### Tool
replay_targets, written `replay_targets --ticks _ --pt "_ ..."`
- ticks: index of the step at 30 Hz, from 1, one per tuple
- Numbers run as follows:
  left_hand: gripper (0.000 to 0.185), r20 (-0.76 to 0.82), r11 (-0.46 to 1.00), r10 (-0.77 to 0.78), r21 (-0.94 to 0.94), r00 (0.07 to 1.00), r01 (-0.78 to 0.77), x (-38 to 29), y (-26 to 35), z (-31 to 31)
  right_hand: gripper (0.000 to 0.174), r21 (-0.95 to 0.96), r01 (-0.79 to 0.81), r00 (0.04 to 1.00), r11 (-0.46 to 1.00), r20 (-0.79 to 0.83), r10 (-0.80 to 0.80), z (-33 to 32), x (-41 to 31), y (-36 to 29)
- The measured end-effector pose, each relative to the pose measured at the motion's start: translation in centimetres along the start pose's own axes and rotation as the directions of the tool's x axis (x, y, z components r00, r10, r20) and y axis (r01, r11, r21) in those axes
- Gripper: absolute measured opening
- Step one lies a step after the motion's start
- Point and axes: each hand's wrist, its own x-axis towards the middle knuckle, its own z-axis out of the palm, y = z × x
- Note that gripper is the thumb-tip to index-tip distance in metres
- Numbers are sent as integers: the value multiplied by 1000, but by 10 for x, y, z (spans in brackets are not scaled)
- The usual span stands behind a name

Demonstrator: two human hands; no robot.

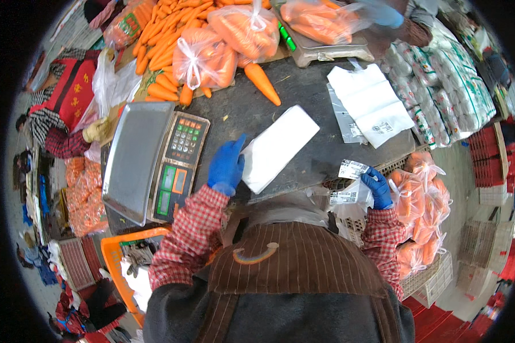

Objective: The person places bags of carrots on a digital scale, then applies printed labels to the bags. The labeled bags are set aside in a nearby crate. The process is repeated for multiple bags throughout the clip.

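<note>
My left hand (pixel 225 166), in a blue glove, is at the left end of a flat white bundle (pixel 281 148) on the dark tabletop. Its fingertips point away from me, and no object shows in its grip. A pricing scale (pixel 181 160) with a bare metal pan (pixel 139 160) stands to its left. My right hand (pixel 377 188), also gloved in blue, pinches a printed white label (pixel 352 169) by the table's near right edge. Just below that hand, a second label (pixel 343 197) lies against translucent plastic.
Loose carrots (pixel 167 34) and knotted bags of carrots (pixel 206 58) lie at the far side. A co-worker's blue-gloved hand (pixel 388 16) is by a bag on another scale (pixel 334 53). White plastic bags (pixel 367 103) lie right; bagged carrots (pixel 418 206) are stacked beside me.
</note>
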Motion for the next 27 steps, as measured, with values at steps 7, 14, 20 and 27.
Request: replay_targets --ticks 7,14,20,27 --pt "59 -97 851 253 495 963 -174 -22 21 58 12 -66 -83 996 994 21 85 20 3 9" --pt "49 204 967 38 -256 978 16 30 -17 18 12 -89 -1 982 996 187 18 27 1 16" --pt "44 339 406 140 -877 930 258 53 27 30 17 7 -83 995 997 49 83 -2 -10 29" --pt "67 -122 771 5 -632 992 -82 74 108 81 12 -351 37 959 936 277 66 -14 3 25"
